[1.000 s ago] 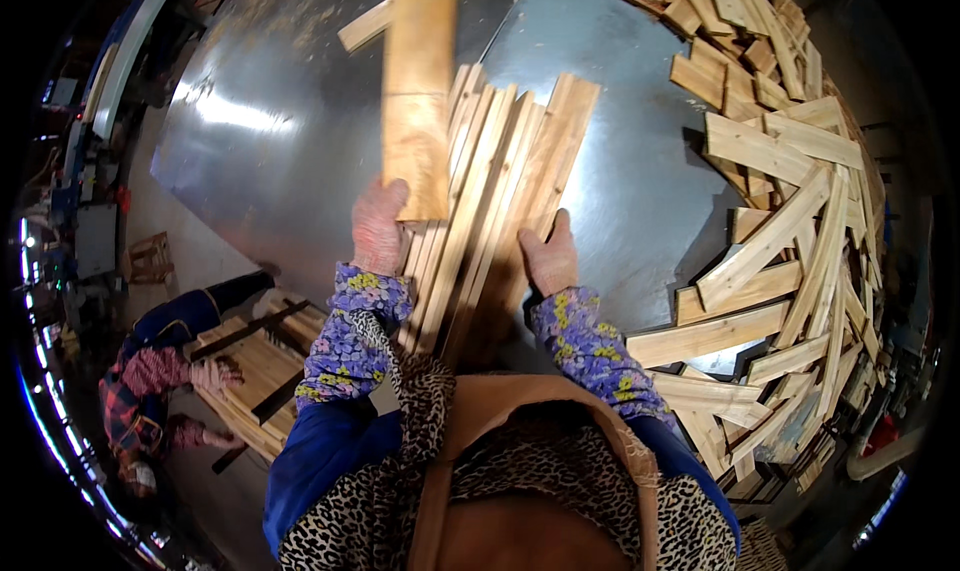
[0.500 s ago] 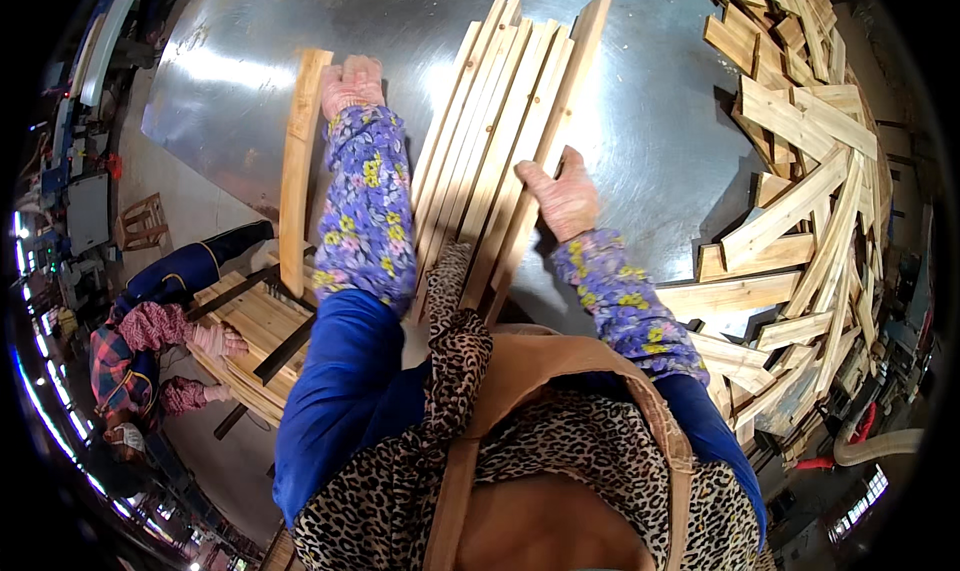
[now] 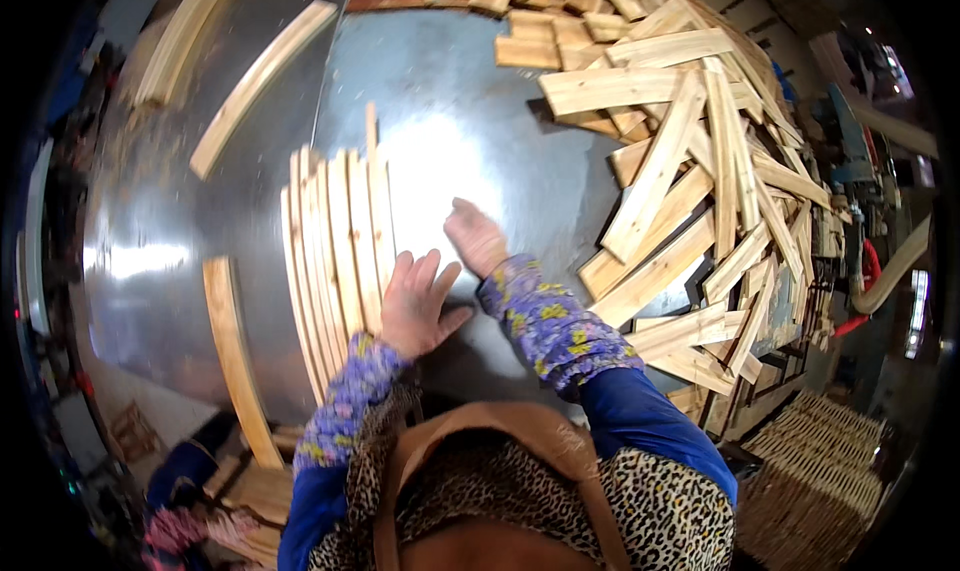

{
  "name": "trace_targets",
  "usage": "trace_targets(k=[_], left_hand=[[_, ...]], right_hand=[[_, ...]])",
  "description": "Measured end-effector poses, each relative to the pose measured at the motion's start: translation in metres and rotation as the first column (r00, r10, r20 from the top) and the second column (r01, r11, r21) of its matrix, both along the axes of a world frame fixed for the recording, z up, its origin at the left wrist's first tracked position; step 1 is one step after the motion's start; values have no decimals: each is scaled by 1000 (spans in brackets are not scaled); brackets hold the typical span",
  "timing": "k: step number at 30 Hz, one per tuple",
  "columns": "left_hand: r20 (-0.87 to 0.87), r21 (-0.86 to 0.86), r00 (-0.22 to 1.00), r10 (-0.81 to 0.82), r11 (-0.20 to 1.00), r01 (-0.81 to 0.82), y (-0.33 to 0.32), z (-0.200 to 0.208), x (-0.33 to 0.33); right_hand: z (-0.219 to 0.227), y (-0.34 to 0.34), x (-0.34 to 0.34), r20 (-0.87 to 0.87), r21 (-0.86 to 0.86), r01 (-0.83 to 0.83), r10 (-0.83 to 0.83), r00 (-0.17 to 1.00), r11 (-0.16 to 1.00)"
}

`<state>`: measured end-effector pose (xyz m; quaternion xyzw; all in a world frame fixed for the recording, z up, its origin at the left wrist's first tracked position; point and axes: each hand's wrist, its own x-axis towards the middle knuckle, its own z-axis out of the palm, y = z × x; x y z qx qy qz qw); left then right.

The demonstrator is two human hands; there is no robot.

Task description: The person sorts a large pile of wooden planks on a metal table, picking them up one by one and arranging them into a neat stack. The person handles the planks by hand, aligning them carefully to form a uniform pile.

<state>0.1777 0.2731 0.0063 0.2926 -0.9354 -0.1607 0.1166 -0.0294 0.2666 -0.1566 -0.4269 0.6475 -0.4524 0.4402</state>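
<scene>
Several narrow wooden strips (image 3: 345, 241) stand side by side in a row on the metal table (image 3: 450, 151), one jutting out farther than the rest. My left hand (image 3: 418, 306) is open beside the near right part of this row, with its fingers spread and nothing held. To its right and a little farther off, my right hand (image 3: 476, 237) hovers over the tabletop, slightly blurred. Its fingers are partly hidden, loosely extended, and no piece shows in them. A single wooden slat (image 3: 237, 351) lies apart on the left, overhanging the table's near edge.
A big loose pile of wooden slats (image 3: 690, 161) covers the table's right and far side. Another slat (image 3: 262, 86) and a stack of strips (image 3: 185, 36) lie far left. At lower left a co-worker's sleeve (image 3: 175, 531) shows beside stacked boards (image 3: 260, 491). A bundled stack (image 3: 820, 451) stands lower right.
My view has swung right. My left hand has left the single slat on the left and come to the row. My right hand has moved off the row's right edge.
</scene>
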Motion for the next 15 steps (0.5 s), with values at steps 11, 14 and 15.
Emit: trace_targets(k=[11,14,15], left_hand=[[-293,541,760,581,756,-369,-21,-53,-67],[-211,279,884,418,892,-355,-46,-30,-95],[-197,197,915,352,928,-315,-50,-29,-103]], right_hand=[[95,-45,-146,223,126,445,-462,858,887],[98,24,-106,-66,101,412,-407,911,906],[86,31,-113,-193,-11,497,-490,850,868]])
